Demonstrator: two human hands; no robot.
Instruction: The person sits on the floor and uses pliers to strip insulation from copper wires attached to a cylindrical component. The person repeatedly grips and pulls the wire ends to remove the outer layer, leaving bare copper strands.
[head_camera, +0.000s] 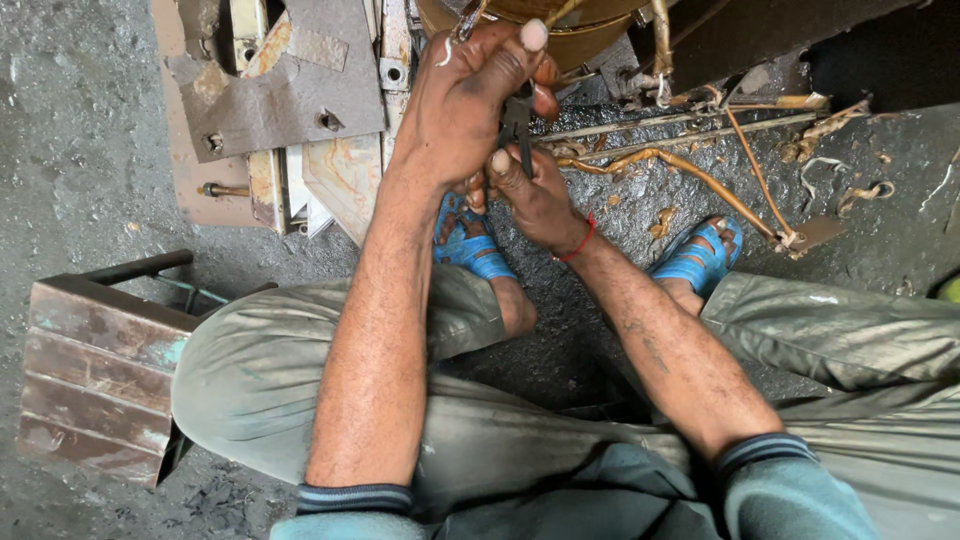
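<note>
The person is sitting low, knees spread, and both hands are meeting over a dark pair of pliers (517, 125) just above the blue sandals. The pliers are standing nearly upright in the picture, their long axis running from the handles near the lower hand up toward the coil of wire at the top edge. The left hand (462, 100) is wrapping around the upper part of the pliers, its grip closing on the tool and on a thin bent wire (468, 22) sticking up past the knuckles. The right hand (530, 195) is sitting just below the pliers, fingers curling around the handles, its grip shut on them.

The jaws of the pliers are lying hidden behind the left fingers, so what they are biting cannot be made out. The coil of wire (560, 30) above the pliers is being cut off by the top edge.

To the right of the pliers, long rusty wires (700, 135) are lying across dark, oily ground (900, 220), some with torn yellowish wrapping. To the left of the pliers, worn metal plates (290, 100) with bolt holes are lying flat. Below and far left of the pliers, a rusty slatted stool (95, 375) is standing beside the person's knee. The blue sandals (700, 258) are resting on the ground beneath the pliers.
</note>
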